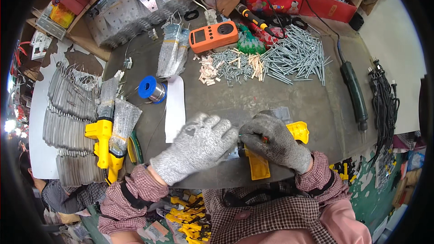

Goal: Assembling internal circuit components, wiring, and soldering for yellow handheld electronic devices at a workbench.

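Observation:
My left hand, in a light grey knit glove, is at the front middle of the table, its fingers curled toward my right hand. My right hand wears a darker grey glove, soiled at the fingers, and is closed. A small red and green bit shows between its fingers; what it grips is mostly hidden. Below the right hand a yellow plastic handle housing sticks out toward the table's front edge. Another yellow housing part shows beyond the wrist. A shiny piece sits between the hands, partly covered.
Piles of screws and small fittings lie at the back, near an orange meter. A solder spool and yellow heat guns stand left. A dark corded screwdriver and black cables lie right.

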